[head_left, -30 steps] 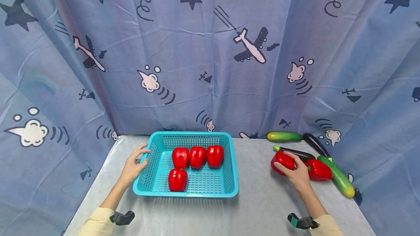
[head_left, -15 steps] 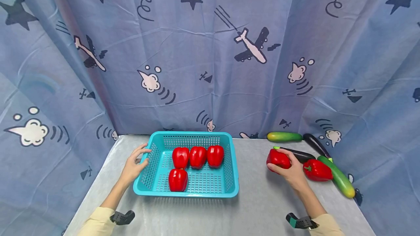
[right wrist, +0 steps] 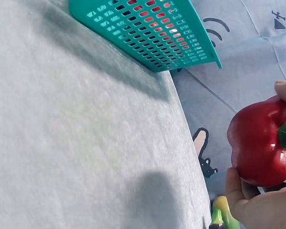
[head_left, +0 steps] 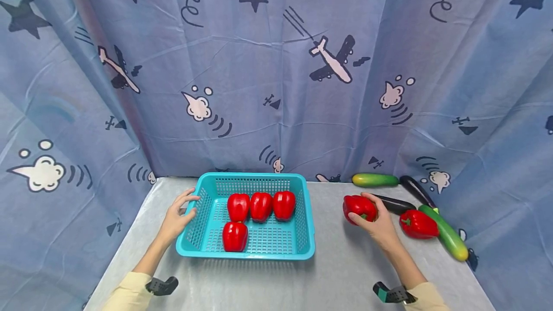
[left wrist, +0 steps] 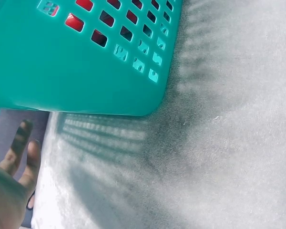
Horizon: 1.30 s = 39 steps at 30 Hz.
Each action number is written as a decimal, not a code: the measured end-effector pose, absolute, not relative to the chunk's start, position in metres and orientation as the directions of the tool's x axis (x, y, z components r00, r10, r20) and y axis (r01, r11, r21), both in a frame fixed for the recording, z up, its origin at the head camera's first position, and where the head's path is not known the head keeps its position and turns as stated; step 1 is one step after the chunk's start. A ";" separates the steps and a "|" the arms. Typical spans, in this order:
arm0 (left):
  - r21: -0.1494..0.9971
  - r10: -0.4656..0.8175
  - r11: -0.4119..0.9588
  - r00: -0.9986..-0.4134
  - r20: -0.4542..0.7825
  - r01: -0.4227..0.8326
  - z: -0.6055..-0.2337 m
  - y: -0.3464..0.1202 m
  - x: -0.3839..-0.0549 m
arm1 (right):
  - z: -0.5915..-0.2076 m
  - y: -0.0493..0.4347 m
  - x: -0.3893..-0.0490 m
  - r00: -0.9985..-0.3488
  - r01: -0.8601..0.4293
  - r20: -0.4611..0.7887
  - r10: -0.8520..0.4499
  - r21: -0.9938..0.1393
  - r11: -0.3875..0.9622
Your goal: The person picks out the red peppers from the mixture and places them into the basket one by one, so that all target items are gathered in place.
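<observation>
My right hand (head_left: pixel 383 228) holds a red bell pepper (head_left: pixel 356 206) between thumb and fingers, above the right part of the table. In the right wrist view the pepper (right wrist: pixel 257 143) shows its green stem, and a shadow lies on the table. A turquoise plastic basket (head_left: pixel 246 255) stands left of it with several red bell peppers (head_left: pixel 261 207) inside. At the basket's left rim my left hand (head_left: pixel 174 222) has its fingers loosely extended and holds nothing. The left wrist view shows these fingers (left wrist: pixel 31 157) next to the basket wall (left wrist: pixel 76 76); contact is unclear.
Another red bell pepper (head_left: pixel 419 224) lies at the right beside a green-yellow cucumber-like vegetable (head_left: pixel 447 236). Behind are two dark eggplants (head_left: pixel 416 190) and a second green-yellow vegetable (head_left: pixel 375 180). A blue patterned curtain (head_left: pixel 276 71) borders the table (head_left: pixel 332 272).
My right hand has carried the bell pepper leftward, away from the other vegetables, and its stem has turned into view. The left hand and basket look unmoved.
</observation>
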State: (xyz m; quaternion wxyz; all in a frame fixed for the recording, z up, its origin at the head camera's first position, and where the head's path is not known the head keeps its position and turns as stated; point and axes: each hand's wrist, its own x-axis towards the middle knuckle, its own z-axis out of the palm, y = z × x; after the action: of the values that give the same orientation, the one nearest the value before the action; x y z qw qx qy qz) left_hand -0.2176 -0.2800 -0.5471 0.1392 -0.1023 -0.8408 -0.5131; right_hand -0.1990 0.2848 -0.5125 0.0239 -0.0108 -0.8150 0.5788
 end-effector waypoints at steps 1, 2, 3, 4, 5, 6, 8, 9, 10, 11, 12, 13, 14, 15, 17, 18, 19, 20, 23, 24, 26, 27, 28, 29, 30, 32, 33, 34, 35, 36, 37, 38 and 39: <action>0.835 0.030 0.453 -0.941 0.338 0.314 -0.547 -0.280 -0.218 | -0.513 0.284 -0.199 -0.999 -0.003 0.019 0.048 -0.950 0.311; 0.835 0.030 0.452 -0.941 0.338 0.314 -0.547 -0.280 -0.218 | -0.513 0.283 -0.199 -0.999 0.003 0.012 0.049 -0.956 0.292; 0.835 0.030 0.453 -0.941 0.337 0.313 -0.547 -0.280 -0.218 | -0.513 0.282 -0.199 -0.999 0.010 0.004 0.050 -0.960 0.279; 0.834 0.030 0.455 -0.941 0.337 0.312 -0.547 -0.280 -0.218 | -0.514 0.281 -0.199 -0.999 0.017 -0.004 0.048 -0.964 0.264; 0.834 0.030 0.454 -0.941 0.337 0.313 -0.547 -0.280 -0.218 | -0.513 0.280 -0.199 -0.999 0.021 -0.011 0.043 -0.969 0.245; 0.835 0.028 0.453 -0.941 0.337 0.312 -0.547 -0.280 -0.218 | -0.513 0.278 -0.199 -0.999 0.024 -0.015 0.038 -0.973 0.229; 0.835 0.026 0.455 -0.942 0.334 0.309 -0.547 -0.280 -0.218 | -0.512 0.276 -0.199 -1.000 0.023 -0.018 0.022 -0.976 0.216; 0.835 0.025 0.458 -0.943 0.332 0.306 -0.547 -0.280 -0.218 | -0.512 0.276 -0.199 -1.000 0.017 -0.015 0.013 -0.976 0.216; 0.835 0.024 0.459 -0.944 0.330 0.304 -0.547 -0.280 -0.218 | -0.511 0.275 -0.199 -1.000 0.009 -0.008 0.003 -0.977 0.211; 0.835 0.024 0.460 -0.944 0.328 0.302 -0.547 -0.280 -0.219 | -0.510 0.274 -0.199 -1.000 -0.003 0.002 -0.004 -0.978 0.210; 0.835 0.024 0.462 -0.945 0.326 0.299 -0.546 -0.280 -0.219 | -0.509 0.273 -0.199 -1.000 -0.013 0.011 -0.009 -0.977 0.212; 0.835 0.024 0.461 -0.945 0.325 0.299 -0.546 -0.280 -0.219 | -0.508 0.273 -0.199 -1.000 -0.026 0.022 -0.018 -0.977 0.214; 0.837 0.024 0.460 -0.946 0.324 0.298 -0.546 -0.280 -0.219 | -0.507 0.272 -0.199 -0.999 -0.037 0.032 -0.025 -0.977 0.212; 0.838 0.024 0.457 -0.946 0.324 0.299 -0.546 -0.280 -0.219 | -0.506 0.271 -0.199 -0.999 -0.046 0.041 -0.031 -0.977 0.210; 0.839 0.024 0.453 -0.944 0.328 0.303 -0.546 -0.279 -0.219 | -0.504 0.270 -0.200 -0.997 -0.065 0.057 -0.043 -0.976 0.208; 0.839 0.024 0.452 -0.944 0.330 0.305 -0.545 -0.279 -0.219 | -0.503 0.269 -0.200 -0.997 -0.071 0.063 -0.049 -0.976 0.205; 0.838 0.023 0.452 -0.943 0.332 0.306 -0.545 -0.279 -0.219 | -0.502 0.268 -0.200 -0.996 -0.078 0.068 -0.054 -0.976 0.204; 0.836 0.022 0.454 -0.942 0.334 0.307 -0.545 -0.280 -0.219 | -0.501 0.267 -0.200 -0.996 -0.082 0.071 -0.059 -0.977 0.197; 0.833 0.023 0.457 -0.941 0.339 0.311 -0.546 -0.280 -0.218 | -0.497 0.264 -0.199 -0.993 -0.099 0.087 -0.076 -0.979 0.180; 0.832 0.023 0.458 -0.940 0.341 0.313 -0.546 -0.280 -0.218 | -0.496 0.262 -0.198 -0.993 -0.103 0.090 -0.080 -0.980 0.170; 0.833 0.025 0.453 -0.938 0.345 0.318 -0.546 -0.280 -0.218 | -0.495 0.260 -0.198 -0.990 -0.119 0.106 -0.089 -0.981 0.153; 0.834 0.025 0.450 -0.938 0.345 0.319 -0.546 -0.280 -0.218 | -0.495 0.259 -0.198 -0.989 -0.131 0.118 -0.092 -0.980 0.150; 0.835 0.026 0.449 -0.938 0.345 0.320 -0.546 -0.280 -0.218 | -0.495 0.257 -0.198 -0.987 -0.142 0.129 -0.095 -0.979 0.149; 0.836 0.026 0.447 -0.939 0.344 0.319 -0.546 -0.279 -0.218 | -0.495 0.256 -0.198 -0.985 -0.157 0.143 -0.100 -0.976 0.151; 0.837 0.025 0.446 -0.939 0.342 0.317 -0.546 -0.279 -0.218 | -0.495 0.256 -0.199 -0.982 -0.169 0.154 -0.106 -0.974 0.152; 0.839 0.025 0.446 -0.941 0.336 0.312 -0.546 -0.279 -0.218 | -0.496 0.254 -0.200 -0.977 -0.196 0.178 -0.119 -0.968 0.155; 0.838 0.026 0.449 -0.942 0.335 0.310 -0.546 -0.279 -0.218 | -0.496 0.253 -0.200 -0.975 -0.205 0.187 -0.124 -0.966 0.156; 0.837 0.026 0.450 -0.942 0.335 0.310 -0.546 -0.279 -0.218 | -0.496 0.252 -0.201 -0.973 -0.210 0.191 -0.129 -0.965 0.156; 0.836 0.027 0.450 -0.941 0.338 0.314 -0.546 -0.279 -0.218 | -0.496 0.251 -0.201 -0.971 -0.216 0.196 -0.135 -0.964 0.154; 0.835 0.028 0.449 -0.940 0.341 0.317 -0.547 -0.279 -0.218 | -0.495 0.249 -0.201 -0.971 -0.216 0.195 -0.140 -0.965 0.151; 0.836 0.028 0.445 -0.938 0.345 0.320 -0.547 -0.280 -0.218 | -0.494 0.247 -0.201 -0.970 -0.216 0.195 -0.144 -0.965 0.149; 0.835 0.028 0.446 -0.937 0.347 0.322 -0.547 -0.280 -0.219 | -0.493 0.245 -0.202 -0.970 -0.215 0.193 -0.147 -0.965 0.149; 0.833 0.027 0.448 -0.937 0.350 0.324 -0.547 -0.279 -0.218 | -0.492 0.244 -0.202 -0.971 -0.213 0.190 -0.147 -0.965 0.154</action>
State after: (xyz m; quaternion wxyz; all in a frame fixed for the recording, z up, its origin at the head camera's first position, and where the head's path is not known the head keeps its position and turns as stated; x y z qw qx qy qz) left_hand -0.2183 -0.2794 -0.5466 0.1441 -0.1048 -0.8386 -0.5148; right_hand -0.2022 0.2436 -0.4923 0.0257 0.1185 -0.7592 0.6395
